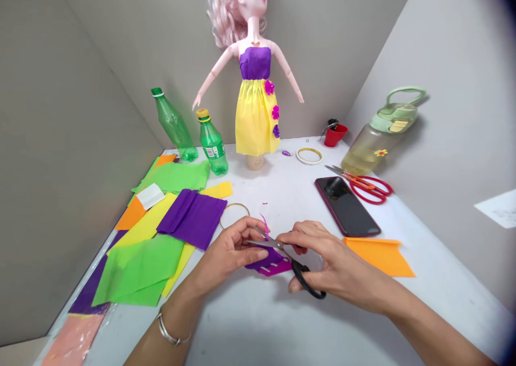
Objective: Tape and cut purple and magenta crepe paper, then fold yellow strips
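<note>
My right hand (322, 253) grips a pair of black-handled scissors (302, 277), thumb and fingers in the handle loops, the blades spread and pointing left. Pinched in my left hand (244, 242) is a purple and magenta piece of crepe paper (274, 261) with slits cut along its edge. The blades lie against the paper close to my left fingertips, and a thin magenta strip (265, 223) sticks up there. Behind the hands stands a doll (258, 113) in a purple and yellow paper dress with small flowers down one side.
Coloured paper sheets (137, 266) pile up on the left, near two green bottles (213, 145). At right are a phone (346, 205), red-handled scissors (371, 186), an orange paper (381, 256) and a water bottle (374, 135). A tape roll (308, 156) and red bucket (335, 135) sit behind.
</note>
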A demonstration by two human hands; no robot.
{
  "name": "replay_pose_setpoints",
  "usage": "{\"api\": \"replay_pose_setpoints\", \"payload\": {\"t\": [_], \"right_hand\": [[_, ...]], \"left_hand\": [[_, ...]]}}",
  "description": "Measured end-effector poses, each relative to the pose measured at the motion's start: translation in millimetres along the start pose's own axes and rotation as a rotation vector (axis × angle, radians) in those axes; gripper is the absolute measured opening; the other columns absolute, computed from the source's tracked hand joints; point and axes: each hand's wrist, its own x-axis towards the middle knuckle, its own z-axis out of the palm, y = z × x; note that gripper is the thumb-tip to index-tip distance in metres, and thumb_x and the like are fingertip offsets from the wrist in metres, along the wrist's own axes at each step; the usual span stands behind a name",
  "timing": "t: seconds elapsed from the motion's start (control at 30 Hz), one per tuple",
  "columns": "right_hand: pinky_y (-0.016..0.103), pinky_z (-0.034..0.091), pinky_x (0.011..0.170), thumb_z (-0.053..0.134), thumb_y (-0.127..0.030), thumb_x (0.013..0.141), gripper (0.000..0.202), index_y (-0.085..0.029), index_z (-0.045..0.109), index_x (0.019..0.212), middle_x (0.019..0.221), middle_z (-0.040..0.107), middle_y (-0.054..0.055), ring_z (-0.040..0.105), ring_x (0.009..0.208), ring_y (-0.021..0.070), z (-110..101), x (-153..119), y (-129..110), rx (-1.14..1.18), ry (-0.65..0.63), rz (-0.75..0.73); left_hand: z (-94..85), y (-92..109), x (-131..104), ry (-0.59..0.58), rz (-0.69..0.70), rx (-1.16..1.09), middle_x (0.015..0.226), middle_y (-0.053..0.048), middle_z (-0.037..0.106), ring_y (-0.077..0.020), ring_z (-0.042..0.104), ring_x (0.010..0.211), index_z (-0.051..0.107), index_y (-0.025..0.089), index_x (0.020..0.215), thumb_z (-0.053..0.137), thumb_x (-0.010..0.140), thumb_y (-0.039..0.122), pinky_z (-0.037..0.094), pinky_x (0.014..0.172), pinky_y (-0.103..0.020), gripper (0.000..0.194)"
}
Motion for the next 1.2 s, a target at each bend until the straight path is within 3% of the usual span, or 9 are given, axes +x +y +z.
{"api": "replay_pose_setpoints", "payload": {"t": [0.2,0.63,1.0,1.13,1.2], "right_hand": [[0.033,0.042,0.089,0.077,-0.049,0.079,0.050,-0.033,0.057,0.122,0.103,0.053,0.001,0.049,0.107,0.0232,0,-2,-1,-0.015,-0.004,0.007],[0.034,0.044,0.084,0.077,-0.047,0.079,0.050,-0.034,0.057,0.123,0.094,0.053,0.000,0.051,0.097,0.0222,5,-1,7,-0.067,0.034,-0.075],[0.031,0.043,0.076,0.076,-0.021,0.082,0.036,-0.029,0.065,0.115,0.078,0.060,-0.001,0.052,0.081,0.0190,8,4,10,-0.110,0.081,-0.134],[0.030,0.044,0.075,0.067,-0.022,0.085,0.020,-0.028,0.070,0.103,0.078,0.064,0.000,0.055,0.080,0.0190,8,5,9,-0.069,0.112,-0.077],[0.030,0.046,0.077,0.064,-0.027,0.086,0.022,-0.029,0.069,0.107,0.084,0.066,0.001,0.057,0.086,0.0209,8,5,10,-0.023,0.162,-0.011]], "left_hand": [[-1.1,-1,1,-0.003,0.017,0.030,0.083,0.005,0.055,-0.0079,0.053,0.072,0.061,0.024,0.107,0.079,0.077,0.029,0.041,0.066,-0.019,0.035],[0.6,0,-1,-0.030,-0.006,0.000,0.087,0.004,0.061,-0.0070,0.057,0.074,0.060,0.024,0.105,0.078,0.079,0.027,0.041,0.065,-0.017,0.033],[-1.9,-3,0,-0.031,-0.009,-0.009,0.079,0.005,0.058,-0.0076,0.053,0.069,0.059,0.022,0.107,0.077,0.080,0.029,0.040,0.064,-0.019,0.034],[-4.3,-6,3,-0.047,0.019,-0.004,0.078,0.004,0.056,-0.0082,0.050,0.067,0.060,0.021,0.107,0.077,0.079,0.032,0.038,0.061,-0.020,0.035],[-6.2,-8,5,-0.035,0.027,0.018,0.078,0.003,0.054,-0.0085,0.049,0.066,0.061,0.020,0.108,0.077,0.079,0.033,0.037,0.060,-0.020,0.036]]}}
